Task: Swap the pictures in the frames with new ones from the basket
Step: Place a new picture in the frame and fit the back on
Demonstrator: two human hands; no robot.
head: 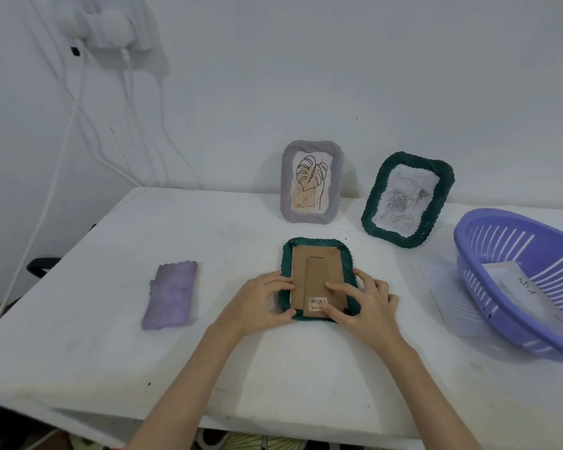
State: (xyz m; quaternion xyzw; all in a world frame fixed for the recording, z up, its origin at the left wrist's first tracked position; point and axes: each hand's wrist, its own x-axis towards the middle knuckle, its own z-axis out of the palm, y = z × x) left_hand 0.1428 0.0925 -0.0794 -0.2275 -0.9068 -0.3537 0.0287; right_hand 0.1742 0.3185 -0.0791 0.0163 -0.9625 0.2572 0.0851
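**Both hands on the face-down green frame**

A dark green frame (319, 277) lies face down on the white tabletop (111, 352), with its brown cardboard back (301, 271) showing. Its long side runs away from the person, toward the wall.

The left hand (260, 303) rests on the frame's left edge, fingers bent and pressing on the rim and the card. The right hand (368, 303) is on the frame's right edge, with a finger flat on the card near the barcode sticker (317, 302). Neither hand is pinching anything; both just press down. Both hands are at the near end of the frame, one on each side, so both are about as close.

Behind the frame stand a grey frame (311, 181) with a leaf picture and another green frame (407, 199) with a rose picture. To the right of the frame is the purple basket (517, 277) with paper (527, 293) inside. To the left of the frame lies a purple sheet (171, 295).

The next job is probably to work the card back loose or push it in; which one cannot be told.
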